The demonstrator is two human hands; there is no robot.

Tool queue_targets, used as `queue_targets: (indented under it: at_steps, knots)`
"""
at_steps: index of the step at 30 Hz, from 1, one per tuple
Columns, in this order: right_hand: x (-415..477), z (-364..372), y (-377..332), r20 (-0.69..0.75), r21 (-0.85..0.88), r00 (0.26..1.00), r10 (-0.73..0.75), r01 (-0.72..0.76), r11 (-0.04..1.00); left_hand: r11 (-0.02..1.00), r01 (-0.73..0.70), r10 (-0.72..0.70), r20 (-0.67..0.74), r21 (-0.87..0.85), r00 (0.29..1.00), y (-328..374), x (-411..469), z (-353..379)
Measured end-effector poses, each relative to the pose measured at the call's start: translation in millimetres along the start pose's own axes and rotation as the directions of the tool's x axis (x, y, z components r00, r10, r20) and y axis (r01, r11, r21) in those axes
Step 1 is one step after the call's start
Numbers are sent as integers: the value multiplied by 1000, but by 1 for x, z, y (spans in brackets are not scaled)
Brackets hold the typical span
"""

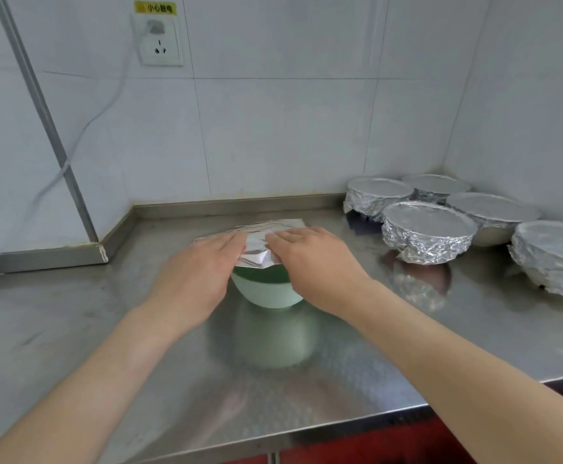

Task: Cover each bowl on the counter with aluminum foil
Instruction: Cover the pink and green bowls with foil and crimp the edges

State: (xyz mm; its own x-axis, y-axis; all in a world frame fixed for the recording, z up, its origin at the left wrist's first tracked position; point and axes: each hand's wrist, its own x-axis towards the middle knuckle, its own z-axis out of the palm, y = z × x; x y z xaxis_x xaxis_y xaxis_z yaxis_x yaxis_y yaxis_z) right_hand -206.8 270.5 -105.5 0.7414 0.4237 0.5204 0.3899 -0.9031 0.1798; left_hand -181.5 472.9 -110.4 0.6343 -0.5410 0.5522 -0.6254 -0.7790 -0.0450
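A pale green bowl (262, 291) stands on the steel counter (72, 329) in the middle of the view. A sheet of aluminum foil (260, 239) lies over its top, with the near edge bent up so the bowl's rim shows below it. My left hand (199, 272) lies flat on the foil's left side, fingers straight. My right hand (310, 259) presses flat on the right side. Both palms face down on the sheet.
Several foil-covered bowls (429, 232) are grouped at the back right corner of the counter. A tiled wall rises behind, with a socket (159, 45) and a white cable (82, 135) at the left. The counter's front edge runs along the bottom, with red cabinet fronts below it.
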Motion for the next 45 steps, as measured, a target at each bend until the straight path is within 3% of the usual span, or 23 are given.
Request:
queue_targets:
  at_steps: [6,8,15,23,33,37,40,45]
  knots:
    - [-38,8,23,-93,-43,994,-55,52,998,989,-42,30,86,139,996,-10,-22,1]
    - [-44,12,23,-105,-35,992,-64,61,998,982,-51,40,64,182,997,-1,-26,7]
    - [-52,19,22,-222,-36,966,-130,125,991,989,-143,147,-117,39,982,39,-13,25]
    - [-64,28,29,-387,-36,914,-125,121,992,969,-226,245,-267,99,932,31,-19,33]
    - [-62,34,29,-413,-62,906,-95,76,995,943,-295,329,-315,150,890,26,-20,32]
    - [-63,35,30,-427,-71,898,-103,79,994,991,-106,91,-168,-87,982,37,-20,16]
    - [-63,35,30,-431,-69,895,-110,89,994,936,18,-76,-152,-353,986,51,-8,1]
    - [-62,37,29,-440,-57,891,-108,92,994,913,176,-189,2,-368,982,56,11,15]
